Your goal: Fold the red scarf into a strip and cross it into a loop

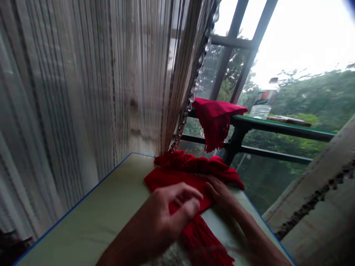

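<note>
On the pale table lies a folded red scarf (166,181), its fringed end (206,240) trailing toward me. My left hand (174,208) is over the scarf, fingers bent and thumb apart from them, with nothing visible in the gap; the undersides of its fingers are partly hidden. Flat on the scarf's right part rests my right hand (220,192), fingers stretched out. Just behind the folded scarf is a bunched red cloth (194,162), close to the right fingertips.
A blue edge trims the table (111,199). Sheer striped curtains (83,92) hang at the left. Along the window, a dark rail (285,127) carries a fringed red cloth (215,118), a clear plastic bottle (262,105) and a flat item (290,120). Another curtain (313,181) hangs right.
</note>
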### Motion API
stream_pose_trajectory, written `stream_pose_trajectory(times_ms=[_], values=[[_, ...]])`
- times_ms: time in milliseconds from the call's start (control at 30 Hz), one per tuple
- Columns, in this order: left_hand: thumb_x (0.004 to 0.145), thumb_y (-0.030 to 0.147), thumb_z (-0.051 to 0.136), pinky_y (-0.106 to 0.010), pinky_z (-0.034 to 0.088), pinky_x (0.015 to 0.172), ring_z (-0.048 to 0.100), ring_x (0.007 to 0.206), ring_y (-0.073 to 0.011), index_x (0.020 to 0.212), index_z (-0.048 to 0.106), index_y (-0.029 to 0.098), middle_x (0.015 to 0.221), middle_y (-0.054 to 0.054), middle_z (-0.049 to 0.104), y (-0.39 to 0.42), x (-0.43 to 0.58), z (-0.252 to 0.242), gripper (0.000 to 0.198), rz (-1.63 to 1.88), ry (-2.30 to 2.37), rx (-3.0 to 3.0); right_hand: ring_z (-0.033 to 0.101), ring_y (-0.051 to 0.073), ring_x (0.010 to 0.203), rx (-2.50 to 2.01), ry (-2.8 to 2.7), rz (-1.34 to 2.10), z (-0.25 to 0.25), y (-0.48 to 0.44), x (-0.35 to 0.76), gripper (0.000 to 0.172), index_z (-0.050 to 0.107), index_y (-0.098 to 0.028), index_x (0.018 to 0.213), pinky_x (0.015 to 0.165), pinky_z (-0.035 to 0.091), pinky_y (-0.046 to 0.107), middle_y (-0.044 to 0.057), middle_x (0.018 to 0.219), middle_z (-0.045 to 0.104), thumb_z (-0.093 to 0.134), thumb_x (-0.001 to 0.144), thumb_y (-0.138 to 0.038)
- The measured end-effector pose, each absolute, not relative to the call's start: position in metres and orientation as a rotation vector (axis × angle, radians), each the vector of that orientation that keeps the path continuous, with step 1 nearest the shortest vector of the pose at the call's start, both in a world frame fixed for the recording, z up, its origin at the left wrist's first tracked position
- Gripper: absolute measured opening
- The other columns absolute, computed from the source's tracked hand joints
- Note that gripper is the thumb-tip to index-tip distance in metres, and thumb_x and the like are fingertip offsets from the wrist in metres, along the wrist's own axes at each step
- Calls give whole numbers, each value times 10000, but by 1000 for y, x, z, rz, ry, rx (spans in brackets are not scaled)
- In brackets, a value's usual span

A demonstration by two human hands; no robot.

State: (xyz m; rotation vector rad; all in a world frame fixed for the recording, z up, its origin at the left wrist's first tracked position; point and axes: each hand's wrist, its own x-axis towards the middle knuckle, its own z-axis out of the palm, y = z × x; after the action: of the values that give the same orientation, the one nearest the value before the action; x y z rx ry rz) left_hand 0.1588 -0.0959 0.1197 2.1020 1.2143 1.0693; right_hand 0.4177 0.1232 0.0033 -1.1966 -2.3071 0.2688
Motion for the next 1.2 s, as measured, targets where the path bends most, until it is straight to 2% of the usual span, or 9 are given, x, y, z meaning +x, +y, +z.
stream_pose_trajectory(times_ms=[100,233,333,433,633,800,867,1000,1200], values=[[1059,364,397,-298,538,936,691,1108,-218,1217,722,184,1104,-65,772,-22,152,130,404,947,1357,2234,375,320,1503,-1201,-2353,215,5,116,410,586,565,-214,1472,1259,187,578,146,1571,493,369,1024,-538],[984,376,526,-378,518,1004,708,1105,-268,1173,756,160,1186,-109,766,44,116,94,368,782,1419,2334,336,290,1524,-1199,-2416,219,6,113,405,623,509,-229,1527,1265,195,541,126,1615,423,369,1029,-576],[1012,485,505,-499,300,1216,490,1423,-306,1393,641,251,1489,-80,591,53,83,50,467,681,1452,2417,300,284,1539,-1202,-2452,241,6,114,407,672,465,-243,1559,1263,213,523,102,1640,378,360,1019,-630],[1048,590,392,-577,109,1259,282,1550,-304,1526,473,360,1627,-28,402,50,70,24,536,508,1540,2560,254,284,1555,-1208,-2488,253,9,113,409,711,423,-213,1582,1272,194,507,98,1658,340,354,1016,-639],[1058,610,319,-608,137,1242,292,1546,-320,1543,440,368,1644,-21,370,48,80,30,555,385,1637,2583,203,282,1566,-1324,-2544,235,16,107,407,713,370,-162,1599,1279,152,530,101,1671,292,320,1035,-597],[1080,424,387,-572,111,1274,266,1559,-278,1459,557,350,1621,11,426,32,90,41,422,584,1467,2637,172,277,1570,-1317,-2534,125,17,102,401,698,337,-199,1612,1280,94,568,75,1681,247,306,1042,-602],[1080,365,389,-537,103,1290,218,1575,-257,1510,493,346,1644,21,382,21,98,45,442,597,1298,2654,150,270,1574,-1272,-2551,92,18,98,398,693,318,-200,1618,1280,84,570,73,1689,210,299,1047,-592],[1057,388,450,-543,127,1290,171,1579,-293,1618,282,334,1685,-11,264,-1,115,51,588,417,995,2722,150,262,1574,-1186,-2637,172,22,90,395,669,348,-239,1608,1280,95,565,51,1685,232,324,1043,-595],[1036,394,479,-669,117,1250,176,1570,-364,1565,415,294,1670,-72,295,-23,139,63,542,363,919,2815,154,263,1577,-1183,-2643,223,20,91,396,659,356,-232,1606,1279,82,570,63,1683,249,318,1048,-581]])
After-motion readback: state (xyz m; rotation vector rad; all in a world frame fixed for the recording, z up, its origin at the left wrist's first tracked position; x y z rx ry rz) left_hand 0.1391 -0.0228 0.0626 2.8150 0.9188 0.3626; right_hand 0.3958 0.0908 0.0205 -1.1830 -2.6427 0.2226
